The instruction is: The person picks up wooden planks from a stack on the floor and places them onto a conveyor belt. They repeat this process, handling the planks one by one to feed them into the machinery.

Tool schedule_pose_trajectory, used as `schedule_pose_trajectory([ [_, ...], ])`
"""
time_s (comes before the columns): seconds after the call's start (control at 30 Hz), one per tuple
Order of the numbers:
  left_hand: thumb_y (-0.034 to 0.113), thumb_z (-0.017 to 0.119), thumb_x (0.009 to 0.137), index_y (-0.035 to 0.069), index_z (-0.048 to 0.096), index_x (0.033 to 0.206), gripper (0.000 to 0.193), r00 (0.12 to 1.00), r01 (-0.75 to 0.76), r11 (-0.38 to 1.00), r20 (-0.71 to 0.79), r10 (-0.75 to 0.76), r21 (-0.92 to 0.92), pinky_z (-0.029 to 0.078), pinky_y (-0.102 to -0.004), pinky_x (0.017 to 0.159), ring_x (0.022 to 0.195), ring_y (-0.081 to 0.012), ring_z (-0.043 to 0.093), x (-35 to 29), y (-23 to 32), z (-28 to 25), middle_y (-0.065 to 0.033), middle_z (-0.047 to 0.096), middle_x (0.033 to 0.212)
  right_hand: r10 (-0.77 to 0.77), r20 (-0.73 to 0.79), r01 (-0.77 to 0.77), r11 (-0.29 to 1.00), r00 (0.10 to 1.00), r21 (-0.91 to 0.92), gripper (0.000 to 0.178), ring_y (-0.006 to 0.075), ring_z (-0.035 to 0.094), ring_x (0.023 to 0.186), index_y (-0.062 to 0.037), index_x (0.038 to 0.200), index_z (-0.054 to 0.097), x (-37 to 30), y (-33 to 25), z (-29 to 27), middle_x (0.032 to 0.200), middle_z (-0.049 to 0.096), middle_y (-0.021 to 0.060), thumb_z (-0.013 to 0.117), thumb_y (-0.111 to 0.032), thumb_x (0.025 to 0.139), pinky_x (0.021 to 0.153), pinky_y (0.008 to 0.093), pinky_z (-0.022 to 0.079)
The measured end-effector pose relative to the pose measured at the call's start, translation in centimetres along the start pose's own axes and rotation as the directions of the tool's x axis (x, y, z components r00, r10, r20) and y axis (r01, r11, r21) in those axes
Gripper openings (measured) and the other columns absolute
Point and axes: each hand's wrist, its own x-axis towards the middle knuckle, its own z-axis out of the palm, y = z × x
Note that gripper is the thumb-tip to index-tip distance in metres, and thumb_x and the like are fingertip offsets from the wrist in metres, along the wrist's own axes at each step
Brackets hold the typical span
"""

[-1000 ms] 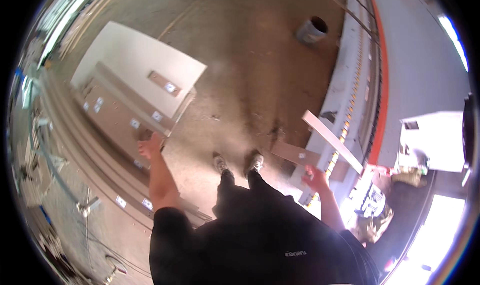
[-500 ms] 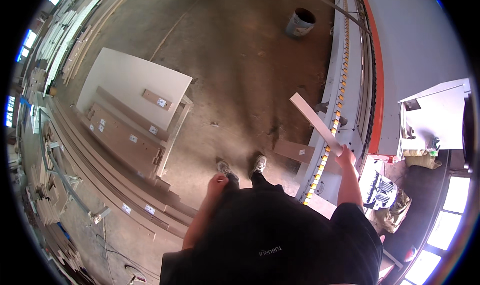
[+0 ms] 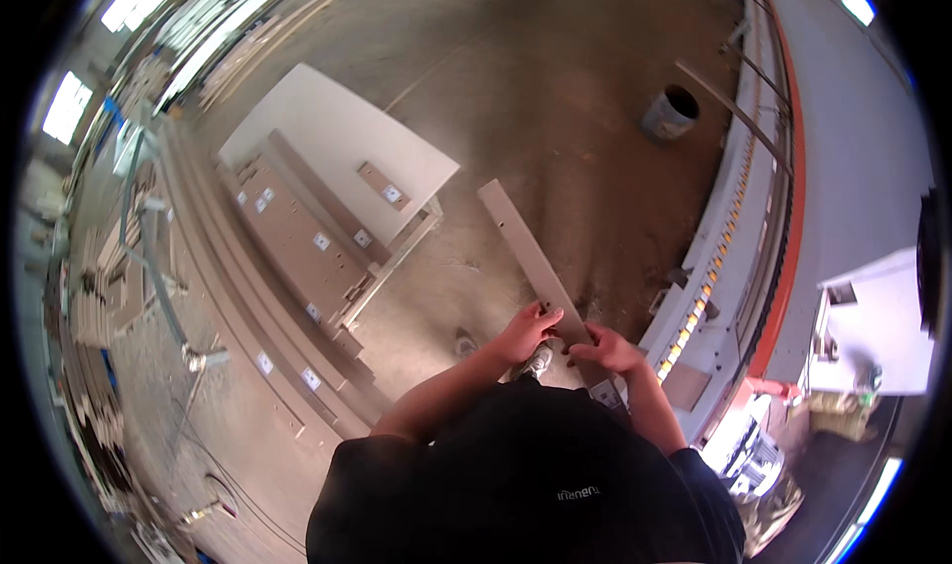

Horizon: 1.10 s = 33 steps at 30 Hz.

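Note:
Both hands hold a long, narrow tan board [image 3: 526, 249] in front of my body, slanting from upper left to lower right, with small holes in its face. My left hand [image 3: 529, 334] is closed on its left edge, thumb on top. My right hand [image 3: 605, 350] grips the right edge a little lower down. A white label [image 3: 606, 394] shows by the board's lower end, close to my shirt; whether it is on this board I cannot tell.
At left a low table bears a pale panel [image 3: 337, 118] and several labelled tan boards [image 3: 297, 229]. Longer boards [image 3: 223, 286] lie nearer me. Along the right runs a machine [image 3: 729, 227] with a yellow-marked rail. A bucket [image 3: 666, 120] stands on the floor beyond.
The board has come away from the machine's rail to in front of me. My left hand has risen from my side and taken hold of it; my right hand has moved inward.

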Motion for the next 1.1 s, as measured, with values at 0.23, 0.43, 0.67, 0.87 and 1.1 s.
schedule_pose_trajectory([
  [0.23,0.028,0.064,0.102,0.009,0.060,0.121,0.027,0.776,-0.265,0.963,-0.585,0.236,0.037,0.058,-0.0387,0.085,0.100,-0.0188,0.067,-4.9,1.9,-10.1,-0.0050,0.067,0.110,-0.024,-0.112,-0.071,0.640,0.993,-0.765,0.078,0.0362,0.066,0.115,-0.0104,0.137,0.057,-1.0,-1.8,3.8,0.123,0.070,0.0170,0.085,-0.040,0.071,0.099,0.0444,0.052],
  [0.43,0.026,0.062,0.103,0.009,0.059,0.122,0.025,0.560,-0.454,0.883,-0.809,0.178,-0.120,0.053,-0.0431,0.089,0.103,-0.0207,0.064,-7.9,3.9,-20.7,-0.0047,0.064,0.112,-0.274,-0.045,0.103,0.501,0.961,-0.859,0.070,0.0324,0.071,0.102,-0.0119,0.138,0.058,3.3,-3.0,6.2,0.121,0.071,0.0133,0.080,-0.038,0.077,0.090,0.0421,0.057],
  [0.67,0.018,0.068,0.098,0.004,0.052,0.129,0.038,0.444,-0.507,0.862,-0.847,0.292,0.031,0.056,-0.0409,0.082,0.099,-0.0217,0.064,-11.1,4.9,-20.3,-0.0075,0.062,0.111,-0.299,0.252,0.355,0.370,0.920,-0.859,0.074,0.0336,0.069,0.109,-0.0102,0.145,0.051,13.0,-7.6,16.5,0.126,0.069,0.0125,0.076,-0.047,0.086,0.090,0.0450,0.056],
  [0.87,0.012,0.083,0.080,0.002,0.027,0.153,0.093,0.233,-0.296,0.897,-0.886,0.400,0.327,0.058,-0.0407,0.087,0.108,-0.0258,0.064,-14.6,1.2,-18.8,-0.0163,0.062,0.118,-0.220,0.454,0.502,0.443,0.864,-0.742,0.075,0.0323,0.070,0.108,-0.0129,0.149,0.050,16.1,-7.4,20.8,0.122,0.072,0.0144,0.076,-0.049,0.088,0.091,0.0464,0.055],
  [1.1,0.022,0.081,0.067,-0.001,0.033,0.153,0.101,0.121,0.443,0.818,-0.928,0.352,0.368,0.041,-0.0494,0.115,0.138,-0.0455,0.044,-19.1,3.3,-29.5,-0.0303,0.044,0.147,-0.067,0.285,0.276,0.529,0.956,-0.802,0.071,0.0326,0.067,0.117,-0.0108,0.146,0.053,15.8,0.0,14.3,0.137,0.065,0.0148,0.074,-0.046,0.089,0.100,0.0437,0.052],
])
